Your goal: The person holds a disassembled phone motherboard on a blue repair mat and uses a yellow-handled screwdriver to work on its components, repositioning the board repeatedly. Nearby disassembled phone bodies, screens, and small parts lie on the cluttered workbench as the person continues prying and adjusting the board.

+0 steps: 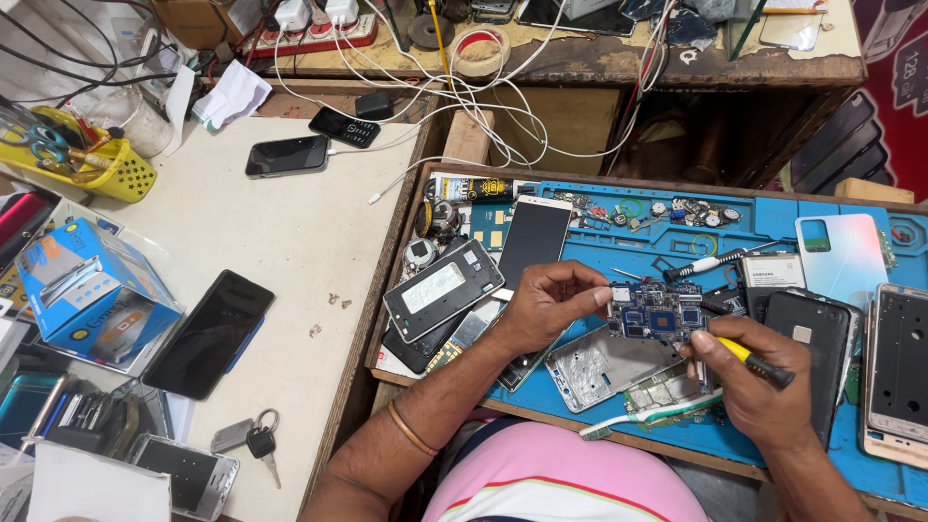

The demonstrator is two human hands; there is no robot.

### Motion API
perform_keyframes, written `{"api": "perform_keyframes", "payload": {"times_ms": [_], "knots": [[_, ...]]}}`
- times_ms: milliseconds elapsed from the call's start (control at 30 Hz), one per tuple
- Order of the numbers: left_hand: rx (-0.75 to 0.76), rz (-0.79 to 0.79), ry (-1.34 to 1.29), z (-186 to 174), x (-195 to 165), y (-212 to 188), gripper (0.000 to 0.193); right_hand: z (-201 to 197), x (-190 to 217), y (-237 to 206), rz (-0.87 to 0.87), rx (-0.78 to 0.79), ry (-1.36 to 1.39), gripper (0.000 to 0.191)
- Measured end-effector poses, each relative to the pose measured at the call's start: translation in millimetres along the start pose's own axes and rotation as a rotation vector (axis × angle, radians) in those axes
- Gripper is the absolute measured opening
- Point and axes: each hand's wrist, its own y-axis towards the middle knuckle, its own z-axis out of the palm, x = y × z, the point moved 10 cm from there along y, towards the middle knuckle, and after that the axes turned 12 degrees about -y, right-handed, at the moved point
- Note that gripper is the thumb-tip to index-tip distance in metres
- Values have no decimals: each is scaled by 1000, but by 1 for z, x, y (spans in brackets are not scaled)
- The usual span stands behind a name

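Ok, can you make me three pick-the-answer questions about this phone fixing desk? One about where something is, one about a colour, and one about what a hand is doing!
1. Where do the keys lie?
A. on the blue mat
B. on the pale table, left of the person's arm
C. in the yellow basket

2. What colour is the work mat?
A. blue
B. red
C. green

3. What is the left hand doing?
A. resting flat
B. pinching the circuit board
C. holding a phone

Answers: 1 B, they sit on the table near its front edge. 2 A, blue shows between the parts. 3 B, its fingers grip the board's edge while the right hand holds a yellow-handled tool.
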Motion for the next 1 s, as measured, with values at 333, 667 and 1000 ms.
{"api": "perform_keyframes", "payload": {"times_ms": [333,667,1000], "knots": [[42,12,129,9,-4,-1,19,-12,-24,1,98,-24,122,18],[50,4,212,11,-6,-1,22,-10,-19,3,99,-27,109,19],[62,-3,252,10,-4,1,23,-14,-5,2,47,-58,-37,20]]}}
